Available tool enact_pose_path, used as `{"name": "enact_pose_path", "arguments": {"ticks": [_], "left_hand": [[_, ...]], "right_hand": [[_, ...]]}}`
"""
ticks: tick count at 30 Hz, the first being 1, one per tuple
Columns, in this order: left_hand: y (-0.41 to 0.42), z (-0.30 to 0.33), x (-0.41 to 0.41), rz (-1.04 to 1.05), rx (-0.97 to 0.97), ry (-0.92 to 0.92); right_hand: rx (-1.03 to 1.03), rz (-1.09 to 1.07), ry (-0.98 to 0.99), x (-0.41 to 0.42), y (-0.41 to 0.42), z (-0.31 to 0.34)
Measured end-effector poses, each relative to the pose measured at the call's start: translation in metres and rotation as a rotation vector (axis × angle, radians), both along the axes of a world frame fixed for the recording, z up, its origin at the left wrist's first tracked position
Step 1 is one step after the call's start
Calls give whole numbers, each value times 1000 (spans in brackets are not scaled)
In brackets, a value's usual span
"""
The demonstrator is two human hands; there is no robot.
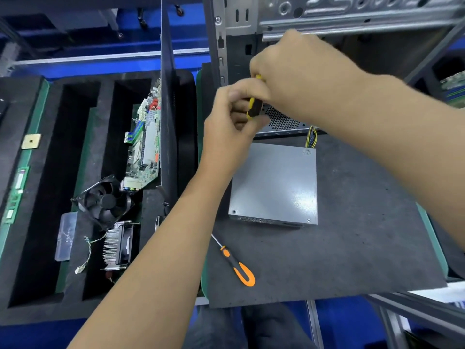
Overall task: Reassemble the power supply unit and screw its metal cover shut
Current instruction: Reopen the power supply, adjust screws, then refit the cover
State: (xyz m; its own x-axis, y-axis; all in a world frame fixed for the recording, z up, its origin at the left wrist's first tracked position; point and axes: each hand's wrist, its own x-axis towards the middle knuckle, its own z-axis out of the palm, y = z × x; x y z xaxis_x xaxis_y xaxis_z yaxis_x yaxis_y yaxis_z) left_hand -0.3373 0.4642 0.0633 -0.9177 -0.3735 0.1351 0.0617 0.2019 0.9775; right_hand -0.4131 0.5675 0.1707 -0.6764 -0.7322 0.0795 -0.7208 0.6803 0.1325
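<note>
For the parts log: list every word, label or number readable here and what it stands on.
Nothing here can be read.
Small sticker on the power supply cover: print too small and blurred.
Label on the memory stick at the left: blurred.
Markings on the motherboard: too small.
Stamped shapes on the computer case above: not legible text.

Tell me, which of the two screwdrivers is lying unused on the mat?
The orange-and-black-handled screwdriver, lying alone on the dark grey mat. The yellow-and-black-handled screwdriver is gripped in both hands.
</note>
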Motion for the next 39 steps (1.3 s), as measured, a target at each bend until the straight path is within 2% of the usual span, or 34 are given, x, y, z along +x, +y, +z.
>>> {"name": "enact_pose_path", "arguments": {"ticks": [2,4,6,9,11,13,14,16,19,21,23,26,29,31,33,35,37,39], "left_hand": [[-1,-3,-2,32,-3,17],[-4,-3,1,-32,-16,-1],[-5,-1,3,-104,-52,-27],[2,1,2,-113,-101,-40],[7,2,0,-23,-55,-9],[6,-1,-1,8,-16,-4],[6,-3,0,-14,-24,-13],[8,-5,3,-83,-44,-32],[12,-5,3,-76,-99,-54],[17,-3,2,29,-97,-47],[18,-3,3,80,-68,-41],[24,0,11,4,-110,-36],[33,8,24,-14,-218,64],[38,6,41,-6,-276,83],[41,-4,66,-20,-304,82],[39,-16,95,-28,-308,67],[32,-24,123,-15,-331,59],[22,-29,147,-43,-346,12]], "right_hand": [[-65,27,-101,4,4,-2],[-114,141,-249,4,7,-1],[-76,139,-171,1,7,-2],[6,-45,-35,3,6,-3],[-13,-56,-159,7,9,-3],[-77,51,-333,8,12,-2],[-91,91,-346,7,13,0],[-88,61,-233,5,12,-1],[-69,-127,-98,8,9,-5],[-176,-96,-240,13,12,-8],[-254,47,-380,14,15,-9],[-361,33,-277,14,27,-8],[-576,-175,-191,12,52,-20],[-844,-382,-399,15,68,-27],[-976,-465,-670,24,91,-38],[-925,-446,-939,41,109,-57],[-733,-367,-1122,60,116,-69],[-452,-199,-1056,77,112,-80]]}}
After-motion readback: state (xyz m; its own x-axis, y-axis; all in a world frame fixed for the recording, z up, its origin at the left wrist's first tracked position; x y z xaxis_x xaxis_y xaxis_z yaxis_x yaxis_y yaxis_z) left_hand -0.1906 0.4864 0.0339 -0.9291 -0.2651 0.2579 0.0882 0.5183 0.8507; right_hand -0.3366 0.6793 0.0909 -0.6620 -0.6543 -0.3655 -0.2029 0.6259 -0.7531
